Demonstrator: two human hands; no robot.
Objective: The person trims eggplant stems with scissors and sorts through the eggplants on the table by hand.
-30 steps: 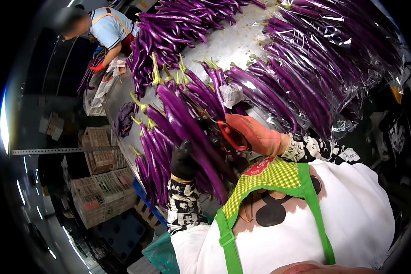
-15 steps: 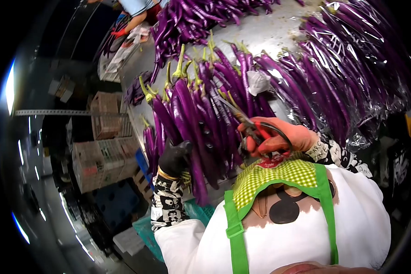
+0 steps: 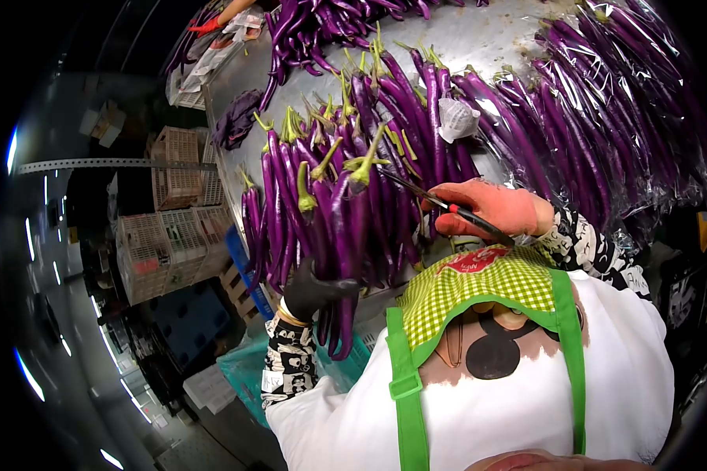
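Note:
My left hand [image 3: 316,292], in a black glove, is closed around the lower part of a few long purple eggplants [image 3: 339,228], whose green stems point up and away from me. In an orange glove, my right hand [image 3: 491,210] grips scissors [image 3: 440,202]; their blades reach left toward the stems. Under and beside the held ones, more loose eggplants [image 3: 276,188] lie side by side on the metal table [image 3: 306,88]. A crumpled white wad [image 3: 458,119] rests on the eggplants beyond my right hand.
Plastic-wrapped eggplants [image 3: 597,118] cover the right side. Another pile [image 3: 322,31] lies at the far edge, near a co-worker's red-gloved hand [image 3: 206,28]. A dark purple cloth [image 3: 237,119] sits at the table's left edge. Crates [image 3: 169,247] stand left, a teal basket [image 3: 247,369] below.
My left hand has drawn the held eggplants lower and toward me, their stems now nearer the scissors. The scissors have turned flatter in my right hand. The co-worker has mostly left the view.

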